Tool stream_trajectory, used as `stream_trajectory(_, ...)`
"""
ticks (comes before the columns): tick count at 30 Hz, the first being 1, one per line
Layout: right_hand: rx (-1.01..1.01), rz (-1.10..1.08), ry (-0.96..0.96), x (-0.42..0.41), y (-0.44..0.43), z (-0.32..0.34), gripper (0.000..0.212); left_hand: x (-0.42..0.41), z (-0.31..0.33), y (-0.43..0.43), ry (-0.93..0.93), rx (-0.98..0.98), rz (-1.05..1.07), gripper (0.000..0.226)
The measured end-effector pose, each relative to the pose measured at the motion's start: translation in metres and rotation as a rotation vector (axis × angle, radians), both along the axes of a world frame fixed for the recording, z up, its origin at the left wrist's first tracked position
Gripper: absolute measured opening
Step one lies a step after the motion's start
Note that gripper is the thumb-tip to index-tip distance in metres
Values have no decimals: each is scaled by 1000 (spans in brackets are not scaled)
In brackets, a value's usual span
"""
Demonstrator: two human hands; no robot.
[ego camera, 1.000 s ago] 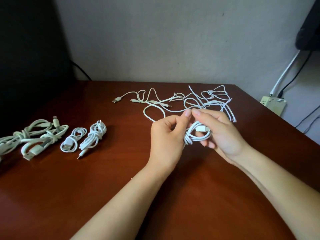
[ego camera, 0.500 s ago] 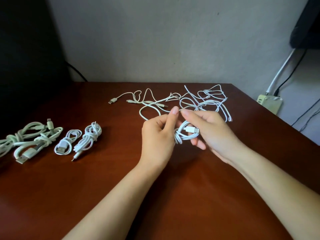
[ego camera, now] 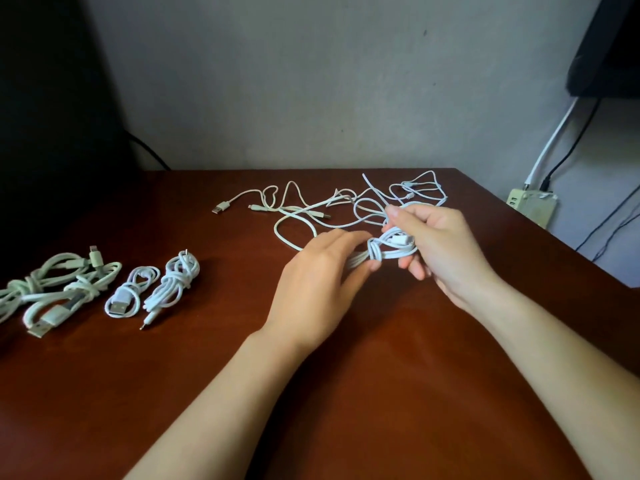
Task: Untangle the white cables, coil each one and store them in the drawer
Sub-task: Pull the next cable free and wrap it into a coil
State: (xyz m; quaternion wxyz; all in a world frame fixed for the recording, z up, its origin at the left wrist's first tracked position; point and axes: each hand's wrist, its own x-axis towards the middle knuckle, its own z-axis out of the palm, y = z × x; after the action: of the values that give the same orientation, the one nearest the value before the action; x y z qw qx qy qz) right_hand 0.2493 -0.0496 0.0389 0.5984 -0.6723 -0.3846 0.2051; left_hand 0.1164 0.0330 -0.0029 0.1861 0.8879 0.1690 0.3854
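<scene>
— What gets cut off or lost here?

— The table (ego camera: 121, 393) runs out of frame at the bottom and left. On its left side lie four finished coils (ego camera: 173, 285), and the outermost one is sliced by the frame edge. At the far side the loose tangle (ego camera: 341, 197) crosses itself so often that I cannot tell how many cables are in it. Its right part is hidden behind the right hand (ego camera: 446, 251).

— And the hands?

— Both are on the held cable (ego camera: 388, 249), just in front of the tangle. The left hand (ego camera: 318, 289) pinches the bundle's left end between the thumb and nearly straight fingers, and most of that end is hidden by the hand. The right hand's fingers are curled round the looped end. Its forefinger and thumb are raised together, but I cannot tell whether they nip a strand. A wrap cinches the bundle between the hands, and a white plug (ego camera: 401, 240) shows just inside the right fingers.
</scene>
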Motion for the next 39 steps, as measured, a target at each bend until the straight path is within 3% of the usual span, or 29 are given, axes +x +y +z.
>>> stream_trajectory(9, 63, 80, 93, -9, 0, 1, 32, 2, 0, -9, -90, -17, -4, 49)
stream_trajectory(16, 189, 93, 107, -15, -1, 3, 32, 2, 8, -17, -249, -196, -157, 22)
stream_trajectory(23, 263, -9, -117, -7, 0, -3, 30, 4, 8, -20, -106, -326, -159, 25)
stream_trajectory(27, 250, -39, -245, -7, 1, -10, 29, 9, 3, -25, -79, -371, -113, 40)
stream_trajectory(32, 234, 14, -207, -14, 1, -9, 34, 10, 0, -21, -37, -350, -124, 50)
stream_trajectory(36, 210, 49, -124, -17, 1, -10, 36, 6, 2, -20, 13, -255, -145, 26)
stream_trajectory(39, 186, 44, -115, -17, 2, -11, 37, 6, 2, -18, 48, -196, -164, 37)
